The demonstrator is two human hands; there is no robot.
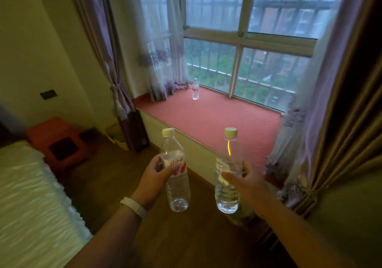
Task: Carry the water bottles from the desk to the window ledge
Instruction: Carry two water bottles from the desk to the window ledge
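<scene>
Head view: the left hand [157, 174] is wrapped round the label of one water bottle [178, 189], and the right hand [246, 180] grips the middle of a second bottle [227, 193]. Both are held upright, caps up, just short of the window ledge [206, 117], likely so each can land on its base. A third bottle [195, 90] stands far back by the glass.

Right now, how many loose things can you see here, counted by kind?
Water bottles: 3 (left bottle in the left hand, right bottle in the right hand, far bottle upright on the window ledge)
Orange stool: 1
Wristband: 1
Total: 5
</scene>
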